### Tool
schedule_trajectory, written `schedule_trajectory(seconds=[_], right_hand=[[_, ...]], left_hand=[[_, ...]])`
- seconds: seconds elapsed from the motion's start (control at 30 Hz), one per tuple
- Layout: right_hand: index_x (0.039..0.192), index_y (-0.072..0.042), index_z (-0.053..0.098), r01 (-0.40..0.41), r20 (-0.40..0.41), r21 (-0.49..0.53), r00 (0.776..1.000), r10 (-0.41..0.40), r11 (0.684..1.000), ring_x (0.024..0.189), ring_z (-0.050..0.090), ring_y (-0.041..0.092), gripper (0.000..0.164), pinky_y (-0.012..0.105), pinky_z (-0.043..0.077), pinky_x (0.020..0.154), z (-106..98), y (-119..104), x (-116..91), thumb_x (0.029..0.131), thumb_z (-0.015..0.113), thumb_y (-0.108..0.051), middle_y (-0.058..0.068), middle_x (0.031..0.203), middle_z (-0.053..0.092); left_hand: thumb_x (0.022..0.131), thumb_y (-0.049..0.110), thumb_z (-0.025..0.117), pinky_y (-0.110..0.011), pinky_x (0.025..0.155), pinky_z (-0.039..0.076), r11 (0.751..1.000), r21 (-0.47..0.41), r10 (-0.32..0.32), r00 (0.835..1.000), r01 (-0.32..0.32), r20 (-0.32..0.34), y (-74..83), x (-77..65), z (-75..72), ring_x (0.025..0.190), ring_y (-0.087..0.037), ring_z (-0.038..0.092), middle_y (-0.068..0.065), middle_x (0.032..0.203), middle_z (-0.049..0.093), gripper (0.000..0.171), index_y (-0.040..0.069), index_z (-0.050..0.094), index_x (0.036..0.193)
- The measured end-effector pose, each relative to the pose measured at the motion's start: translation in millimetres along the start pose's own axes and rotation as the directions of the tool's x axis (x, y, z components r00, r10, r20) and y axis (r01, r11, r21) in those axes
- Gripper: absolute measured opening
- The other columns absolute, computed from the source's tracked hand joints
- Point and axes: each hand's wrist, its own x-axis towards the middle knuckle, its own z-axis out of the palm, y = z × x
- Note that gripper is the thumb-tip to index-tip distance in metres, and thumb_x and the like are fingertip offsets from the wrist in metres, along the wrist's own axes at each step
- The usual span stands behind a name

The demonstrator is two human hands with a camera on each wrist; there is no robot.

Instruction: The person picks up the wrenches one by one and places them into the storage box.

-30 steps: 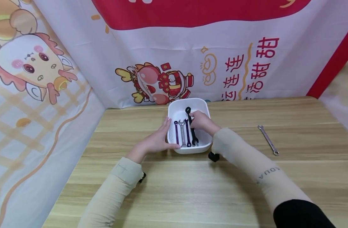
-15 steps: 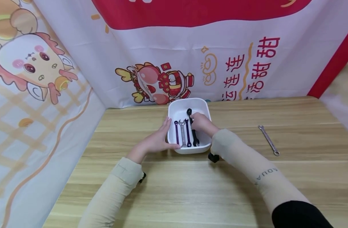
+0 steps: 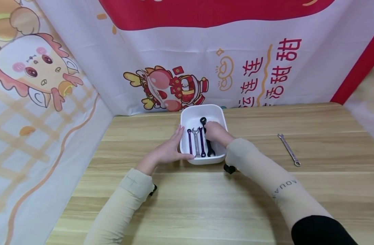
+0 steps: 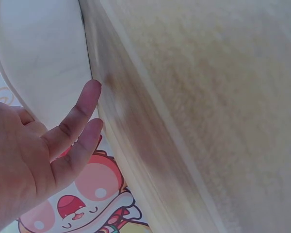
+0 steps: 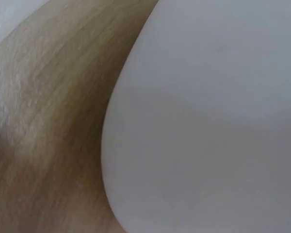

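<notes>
In the head view, a white plastic box (image 3: 217, 161) stands near the back edge of the table. Inside it, side by side, lie a purple wrench (image 3: 189, 141), a silver wrench (image 3: 196, 143) and a dark purple wrench (image 3: 202, 143). To their right is a larger black wrench (image 3: 209, 147). My right hand (image 3: 216, 132) reaches into the box and grips that black wrench by its middle; its fingertips are hidden. My left hand (image 3: 167, 149) rests against the box's left side, fingers extended, thumb at the near rim. The left wrist view shows its fingers (image 4: 77, 114) touching the outer wall.
Another silver wrench (image 3: 289, 149) lies on the wooden table (image 3: 187, 204), right of the box. A printed cloth (image 3: 162, 44) hangs behind the table, and another printed cloth (image 3: 67, 136) on the left. The right wrist view shows mostly the box's outer wall.
The black wrench has shifted slightly right and toward me, with my right hand on it. My left hand and the other wrenches have stayed put.
</notes>
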Motion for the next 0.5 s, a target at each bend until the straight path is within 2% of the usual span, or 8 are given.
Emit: schedule_trajectory(seconds=[0.1,0.17,0.5], right_hand=[[0.132,0.007,0.061,0.033,-0.005,-0.095,0.999,-0.033,0.995,0.107,0.063,0.031,0.037,0.041,0.052,0.099,-0.7,-1.4,-0.7,0.095,0.058,0.001,0.022,0.128,0.064],[0.128,0.007,0.064,0.039,-0.001,-0.124,0.999,-0.04,0.992,0.105,0.063,0.03,0.034,0.042,0.052,0.099,-1.4,-2.3,-1.5,0.095,0.058,0.001,0.022,0.122,0.066],[0.142,0.005,0.055,0.014,0.004,-0.075,1.0,-0.014,0.997,0.127,0.058,0.035,0.048,0.043,0.047,0.108,-5.6,-2.5,-4.7,0.094,0.058,0.005,0.022,0.144,0.056]], left_hand=[[0.085,0.05,0.082,-0.047,0.123,0.017,1.0,0.012,-0.002,1.0,0.002,-0.002,-0.4,-0.1,-0.7,0.156,-0.029,0.004,-0.002,0.169,-0.019,0.124,0.013,-0.005,0.165],[0.086,0.05,0.081,-0.047,0.123,0.017,1.0,0.017,-0.003,1.0,0.003,-0.003,-0.5,-0.1,-0.9,0.156,-0.029,0.003,-0.002,0.169,-0.019,0.123,0.013,-0.005,0.165],[0.086,0.05,0.082,-0.046,0.123,0.017,1.0,0.009,-0.002,1.0,0.002,0.0,0.2,1.5,-0.1,0.156,-0.028,0.003,-0.001,0.169,-0.02,0.122,0.013,-0.004,0.165]])
